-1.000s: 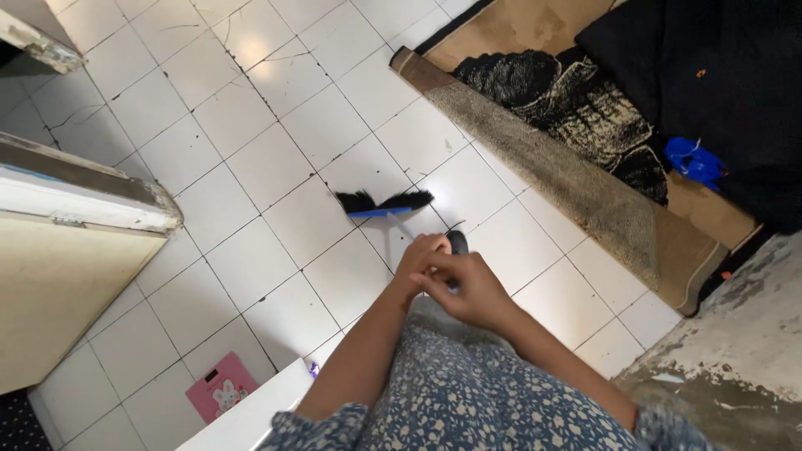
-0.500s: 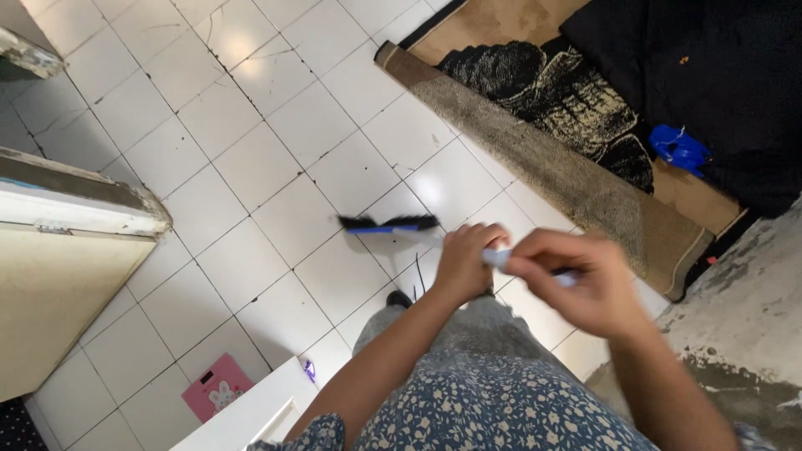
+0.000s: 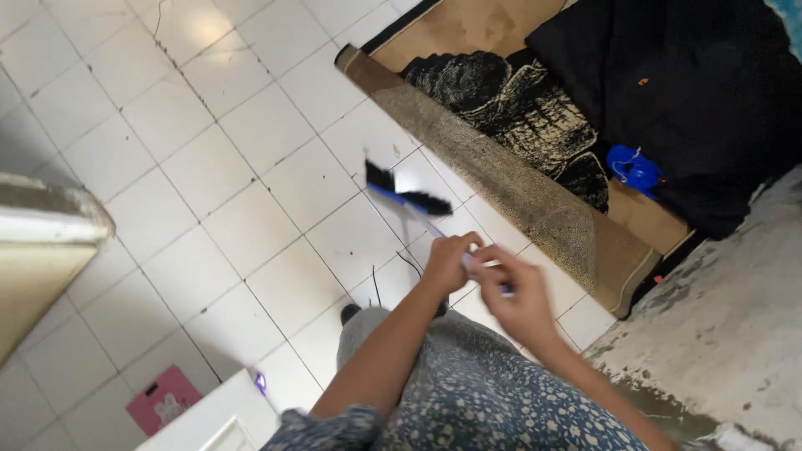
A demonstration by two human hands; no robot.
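While hands (image 3: pixel 489 280) grip broom (image 3: pixel 408 196), open tiles (image 3: pixel 209 167)

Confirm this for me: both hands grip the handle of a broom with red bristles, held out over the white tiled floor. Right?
Not quite. The head view shows the broom has black bristles on a blue head, not red. The rest stands: the left hand and right hand both grip its handle over the white tiled floor.

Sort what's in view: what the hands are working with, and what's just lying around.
In use: broom, gripped by left hand and right hand on its handle; white tiled floor.

Lying about: rolled carpet, blue object, black fabric, pink card.
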